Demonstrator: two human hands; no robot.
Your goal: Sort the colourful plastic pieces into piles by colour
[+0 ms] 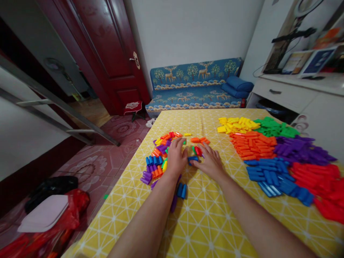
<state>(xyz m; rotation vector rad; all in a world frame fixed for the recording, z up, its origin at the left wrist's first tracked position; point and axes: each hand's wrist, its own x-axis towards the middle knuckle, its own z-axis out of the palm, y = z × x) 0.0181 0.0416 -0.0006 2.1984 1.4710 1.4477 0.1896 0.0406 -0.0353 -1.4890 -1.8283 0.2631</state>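
Note:
My left hand (176,157) is over the left-hand cluster of small bullet-shaped plastic pieces, its fingers stretched forward and apart from the thumb. I see no piece in its grasp, though its palm side is hidden. Close by, my right hand (211,161) is spread low over the table, its thumb at a blue piece (192,159) and its fingers beside a red piece (198,151). Orange pieces (199,140) lie just beyond the fingertips. Left of my left hand are mixed purple pieces (146,177), orange and yellow ones. Two blue pieces (181,190) lie beside my left forearm.
Sorted piles cover the table's right side: yellow (238,124), green (276,127), orange (252,145), purple (302,149), blue (274,175) and red (319,182). A yellow patterned cloth (215,222) covers the table. Beyond stands a blue sofa (193,96).

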